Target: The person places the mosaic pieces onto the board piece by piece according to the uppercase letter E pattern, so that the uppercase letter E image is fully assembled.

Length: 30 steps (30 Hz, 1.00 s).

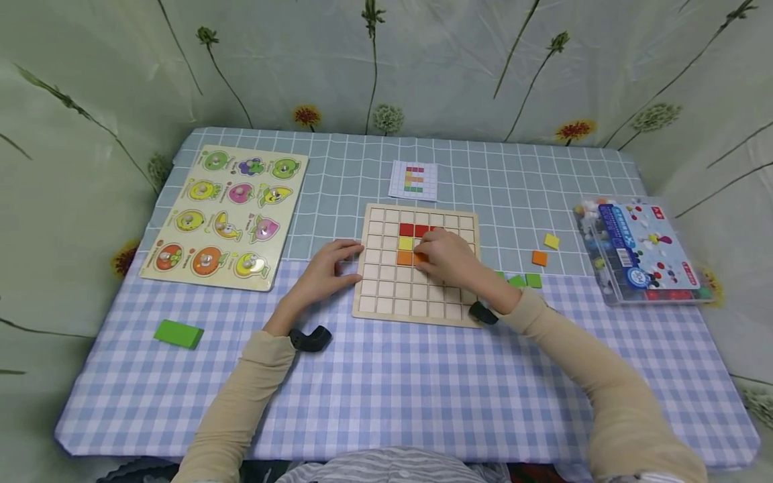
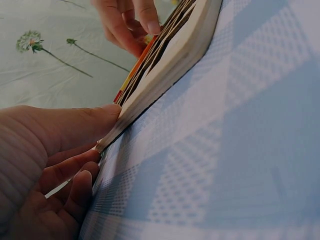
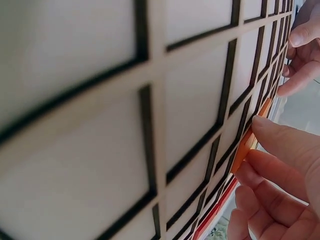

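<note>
A wooden grid board (image 1: 377, 292) lies in the middle of the table. My left hand (image 1: 331, 270) rests against its left edge, thumb and fingertips touching the rim (image 2: 165, 75) in the left wrist view. On the board, red square tiles (image 1: 407, 230) form a row above a yellow tile (image 1: 406, 243) and an orange tile (image 1: 404, 257). With thumb and fingertips, my right hand (image 1: 449, 258) pinches another orange square tile (image 3: 243, 150) low at the grid, just right of the placed orange one. That hand partly hides the red row and the cells under it.
Behind the board lies a printed pattern card (image 1: 413, 180). To the right are loose green tiles (image 1: 533, 280), an orange tile (image 1: 539, 258), a yellow tile (image 1: 551, 241) and a clear plastic box (image 1: 646, 251). A fruit puzzle board (image 1: 226, 215) and a green block (image 1: 178, 333) lie left.
</note>
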### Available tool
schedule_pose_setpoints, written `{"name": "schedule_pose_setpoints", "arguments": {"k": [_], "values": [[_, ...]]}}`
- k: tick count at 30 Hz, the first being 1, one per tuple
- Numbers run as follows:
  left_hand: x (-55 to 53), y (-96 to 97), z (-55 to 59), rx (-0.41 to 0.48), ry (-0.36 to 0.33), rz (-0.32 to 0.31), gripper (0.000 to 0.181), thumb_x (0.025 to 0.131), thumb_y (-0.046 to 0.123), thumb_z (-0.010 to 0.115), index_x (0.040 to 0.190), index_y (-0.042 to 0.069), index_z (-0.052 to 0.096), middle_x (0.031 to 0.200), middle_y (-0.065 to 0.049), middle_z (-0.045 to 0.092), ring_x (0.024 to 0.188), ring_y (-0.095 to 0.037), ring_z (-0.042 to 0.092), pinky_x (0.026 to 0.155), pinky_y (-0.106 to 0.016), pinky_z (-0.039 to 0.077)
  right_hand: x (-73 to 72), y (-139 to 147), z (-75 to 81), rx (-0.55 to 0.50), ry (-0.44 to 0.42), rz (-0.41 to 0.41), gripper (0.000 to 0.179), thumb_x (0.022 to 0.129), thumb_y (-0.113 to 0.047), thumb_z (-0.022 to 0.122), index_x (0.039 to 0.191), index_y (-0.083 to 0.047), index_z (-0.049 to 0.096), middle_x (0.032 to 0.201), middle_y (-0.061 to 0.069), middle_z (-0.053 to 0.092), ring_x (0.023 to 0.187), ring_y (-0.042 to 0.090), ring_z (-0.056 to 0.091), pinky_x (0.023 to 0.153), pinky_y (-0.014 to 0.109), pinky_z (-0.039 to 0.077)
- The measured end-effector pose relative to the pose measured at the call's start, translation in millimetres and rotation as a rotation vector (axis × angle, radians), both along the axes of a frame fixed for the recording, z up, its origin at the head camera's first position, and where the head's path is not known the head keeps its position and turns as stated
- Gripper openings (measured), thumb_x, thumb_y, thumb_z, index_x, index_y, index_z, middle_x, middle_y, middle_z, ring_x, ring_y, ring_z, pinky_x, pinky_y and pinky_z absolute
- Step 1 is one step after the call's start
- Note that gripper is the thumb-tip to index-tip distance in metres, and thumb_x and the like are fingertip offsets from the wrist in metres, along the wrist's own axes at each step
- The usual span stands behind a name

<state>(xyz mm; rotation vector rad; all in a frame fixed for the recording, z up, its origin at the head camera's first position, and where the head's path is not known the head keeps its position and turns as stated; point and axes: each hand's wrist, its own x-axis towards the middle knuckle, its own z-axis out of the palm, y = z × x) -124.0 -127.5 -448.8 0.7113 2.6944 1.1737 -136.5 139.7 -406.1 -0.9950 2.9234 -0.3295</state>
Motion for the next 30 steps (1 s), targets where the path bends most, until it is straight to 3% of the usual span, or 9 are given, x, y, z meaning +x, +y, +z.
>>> {"name": "schedule_pose_setpoints", "arguments": {"k": [12,18,30], "values": [[0.9,0.0,1.1,0.004,0.007,0.000,0.054,0.080,0.015,0.074,0.129,0.001,0.056,0.133,-0.015,0.052,0.099,-0.025,0.050,0.073,-0.028,0.044,5.2,25.9,4.3,-0.081,0.018,-0.054,0.016,0.079,-0.010,0.070,0.094,-0.003,0.073,0.093,0.010,0.071,0.089,0.026,0.061,0.077,0.036,0.051],[0.6,-0.5,1.5,0.000,0.009,-0.001,0.055,0.080,0.016,0.074,0.129,0.002,0.055,0.134,-0.014,0.052,0.100,-0.024,0.049,0.074,-0.028,0.043,9.8,48.7,6.5,-0.046,-0.021,-0.146,0.018,0.081,-0.012,0.070,0.097,-0.004,0.073,0.098,0.011,0.070,0.094,0.028,0.060,0.078,0.039,0.051],[0.5,-0.5,1.4,0.008,-0.008,0.000,0.055,0.080,0.016,0.073,0.130,0.002,0.055,0.134,-0.014,0.052,0.099,-0.024,0.050,0.074,-0.029,0.043,19.4,96.7,4.6,0.010,-0.005,-0.251,0.025,0.082,-0.013,0.070,0.103,0.001,0.070,0.100,0.018,0.068,0.096,0.032,0.059,0.079,0.043,0.051]]}}
